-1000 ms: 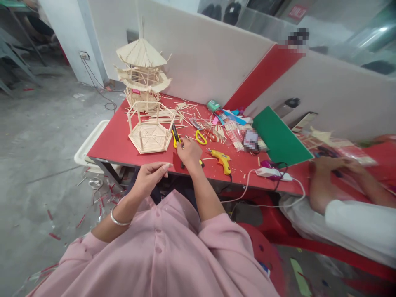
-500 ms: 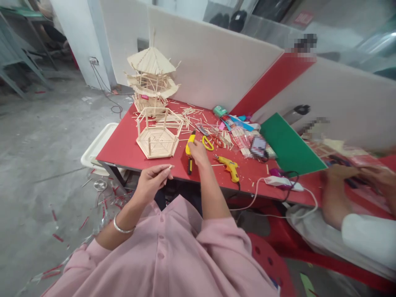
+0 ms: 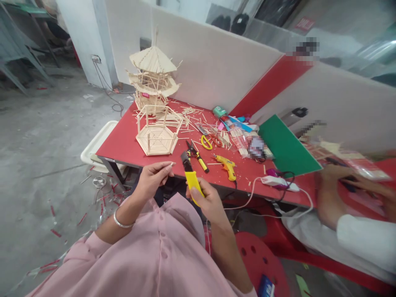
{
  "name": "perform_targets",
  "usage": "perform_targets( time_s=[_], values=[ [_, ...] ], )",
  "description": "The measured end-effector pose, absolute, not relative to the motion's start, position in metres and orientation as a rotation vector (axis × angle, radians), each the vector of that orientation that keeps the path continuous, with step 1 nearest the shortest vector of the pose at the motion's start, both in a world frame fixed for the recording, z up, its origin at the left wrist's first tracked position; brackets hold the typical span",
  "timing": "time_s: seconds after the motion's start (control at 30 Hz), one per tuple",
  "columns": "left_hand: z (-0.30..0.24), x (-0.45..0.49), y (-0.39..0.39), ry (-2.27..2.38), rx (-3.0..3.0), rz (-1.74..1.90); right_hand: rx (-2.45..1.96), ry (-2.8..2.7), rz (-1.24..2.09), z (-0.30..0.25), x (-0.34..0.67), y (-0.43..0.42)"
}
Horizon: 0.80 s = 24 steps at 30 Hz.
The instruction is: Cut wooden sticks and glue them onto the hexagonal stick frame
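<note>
My right hand is closed round a yellow-handled cutter, held in the air in front of the table edge with its dark head pointing up. My left hand pinches a thin pale wooden stick just left of the cutter's head. On the red table stand a hexagonal stick frame and a stick pagoda model behind it. Another black-and-yellow tool and a yellow glue gun lie on the table near my hands.
Loose sticks, yellow scissors, packets and a green board cover the table's middle. A white power strip with cables lies at the front edge. Another person's arms work at the right. A red stool stands below.
My right hand lifted the yellow cutter off the table and drew it back toward me, beside the stick in my left hand. The camera shifted slightly.
</note>
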<state>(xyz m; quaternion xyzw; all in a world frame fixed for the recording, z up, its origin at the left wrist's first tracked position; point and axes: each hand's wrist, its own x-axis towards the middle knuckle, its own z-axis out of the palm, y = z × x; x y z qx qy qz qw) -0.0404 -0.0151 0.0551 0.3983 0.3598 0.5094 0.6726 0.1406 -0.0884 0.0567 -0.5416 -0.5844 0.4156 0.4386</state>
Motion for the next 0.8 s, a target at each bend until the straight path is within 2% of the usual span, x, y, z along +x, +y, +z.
perform_targets(
  time_s=[0.13,0.43,0.67,0.8],
  values=[
    [0.051,-0.04,-0.015,0.836,0.962,1.136,-1.503,-1.751,0.767,0.064,0.139,-0.094],
    [0.054,-0.041,-0.019,0.82,1.079,1.084,-1.494,-1.755,0.71,0.064,0.141,-0.096],
    [0.063,-0.051,-0.021,0.764,1.119,1.072,-1.359,-1.891,0.315,0.062,0.143,-0.094],
    [0.067,-0.057,-0.023,0.681,1.156,1.026,-1.447,-2.046,0.144,0.065,0.143,-0.093]
  ],
)
